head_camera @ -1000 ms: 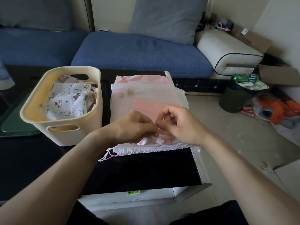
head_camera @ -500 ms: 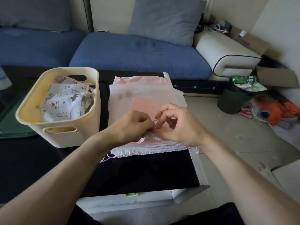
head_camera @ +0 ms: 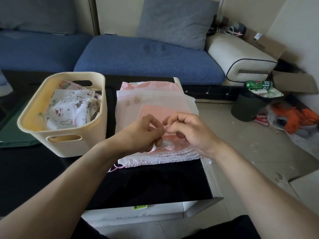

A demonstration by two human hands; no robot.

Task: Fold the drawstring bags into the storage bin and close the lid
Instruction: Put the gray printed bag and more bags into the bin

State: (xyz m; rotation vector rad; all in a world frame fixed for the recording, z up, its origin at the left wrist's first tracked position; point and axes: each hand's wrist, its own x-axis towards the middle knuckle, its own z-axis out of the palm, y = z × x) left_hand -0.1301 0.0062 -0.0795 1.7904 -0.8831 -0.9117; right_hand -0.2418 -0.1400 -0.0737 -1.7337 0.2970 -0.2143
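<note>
Two hands are engaged over the near end of a stack of drawstring bags (head_camera: pixel 155 102) laid flat on the black desk (head_camera: pixel 155 183). The left hand (head_camera: pixel 143 133) is curled, its fingertips pinching the gathered mouth of the top pink bag (head_camera: pixel 156 110); the right hand (head_camera: pixel 188 131) is likewise curled, with finger and thumb closed on what appears to be the same gathered edge or its cord, though the exact contact is too small to be resolved. A loose pink cord (head_camera: pixel 114 168) trails off the stack's near left corner.

Step judged in hand: the top bag is being readied for folding, not yet transferred. Next move judged to call for the cord to be tucked and the bag folded.

Just left of the stack, the cream storage bin (head_camera: pixel 69 145) is noted, already holding printed bags (head_camera: pixel 69 111). No lid can be identified with certainty.
</note>
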